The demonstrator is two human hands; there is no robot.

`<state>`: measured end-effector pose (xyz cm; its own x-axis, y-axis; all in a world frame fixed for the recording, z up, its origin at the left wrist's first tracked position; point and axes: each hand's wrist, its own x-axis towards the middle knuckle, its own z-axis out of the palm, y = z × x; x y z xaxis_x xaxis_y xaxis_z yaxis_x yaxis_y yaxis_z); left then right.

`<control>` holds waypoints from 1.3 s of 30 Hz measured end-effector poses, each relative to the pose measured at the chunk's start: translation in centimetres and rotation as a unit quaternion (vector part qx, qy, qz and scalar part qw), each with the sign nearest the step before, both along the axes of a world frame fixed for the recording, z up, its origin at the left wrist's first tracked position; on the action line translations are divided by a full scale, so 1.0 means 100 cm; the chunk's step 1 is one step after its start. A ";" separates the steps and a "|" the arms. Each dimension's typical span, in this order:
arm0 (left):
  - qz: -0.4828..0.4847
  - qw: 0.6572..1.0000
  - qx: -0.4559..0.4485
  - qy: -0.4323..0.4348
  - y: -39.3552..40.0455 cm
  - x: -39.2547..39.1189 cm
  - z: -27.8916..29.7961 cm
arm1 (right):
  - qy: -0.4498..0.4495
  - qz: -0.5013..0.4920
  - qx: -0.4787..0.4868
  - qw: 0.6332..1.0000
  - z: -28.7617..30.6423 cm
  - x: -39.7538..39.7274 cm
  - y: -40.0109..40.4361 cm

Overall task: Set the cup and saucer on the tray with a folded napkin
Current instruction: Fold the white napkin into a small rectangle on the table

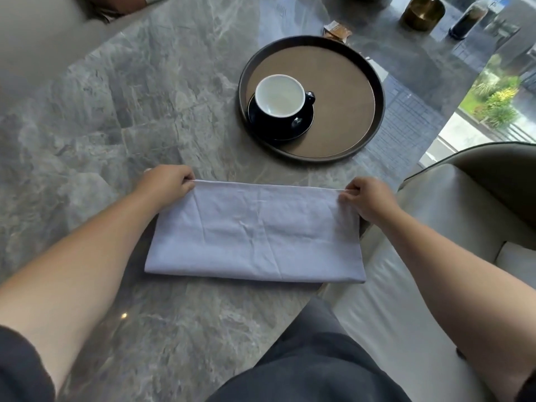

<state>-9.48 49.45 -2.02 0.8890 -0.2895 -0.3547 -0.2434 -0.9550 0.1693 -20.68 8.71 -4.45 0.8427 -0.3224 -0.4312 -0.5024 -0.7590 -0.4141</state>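
A pale lilac cloth napkin (255, 233) lies folded in half on the grey marble table (139, 105), a wide rectangle with its fold toward me. My left hand (168, 181) pinches its far left corner and my right hand (368, 198) pinches its far right corner. Beyond the napkin sits a round dark-rimmed tray (345, 91) with a brown base. On the tray's left side stands a dark cup (280, 97), white inside and empty, on a dark saucer (301, 129).
A brass pot (422, 11) and a dark glass jar (467, 20) stand at the far right of the table, with small paper packets (338, 30) behind the tray. A pale upholstered chair (464, 204) is at my right, beside the table's edge.
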 end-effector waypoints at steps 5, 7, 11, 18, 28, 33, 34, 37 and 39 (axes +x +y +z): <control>0.012 0.999 0.012 -0.044 0.005 -0.010 -0.011 | -0.037 -0.013 -0.070 0.997 0.000 -0.003 0.007; 0.052 0.994 -0.010 -0.095 0.003 -0.017 -0.014 | -0.073 0.007 -0.130 0.989 0.000 -0.008 0.014; 0.057 0.982 -0.076 -0.161 -0.021 -0.060 -0.021 | -0.106 0.141 -0.156 0.972 -0.005 -0.031 0.049; -0.016 0.997 0.007 -0.078 -0.039 -0.132 -0.054 | -0.049 0.302 -0.158 0.939 -0.029 -0.055 0.093; 0.004 0.997 0.052 -0.052 -0.034 -0.136 -0.064 | -0.159 0.014 -0.101 0.982 -0.019 -0.073 0.070; 0.004 0.997 0.050 -0.053 -0.034 -0.137 -0.064 | -0.055 -0.289 0.086 0.952 -0.024 -0.110 0.039; 0.004 0.997 0.050 -0.054 -0.034 -0.137 -0.064 | -0.038 -0.327 0.136 0.935 -0.026 -0.114 0.039; 0.006 0.997 0.051 -0.054 -0.034 -0.137 -0.063 | -0.041 -0.357 0.213 0.909 -0.026 -0.116 0.041; 0.005 0.997 0.053 -0.050 -0.034 -0.137 -0.063 | -0.064 -0.370 0.246 0.894 -0.017 -0.113 0.042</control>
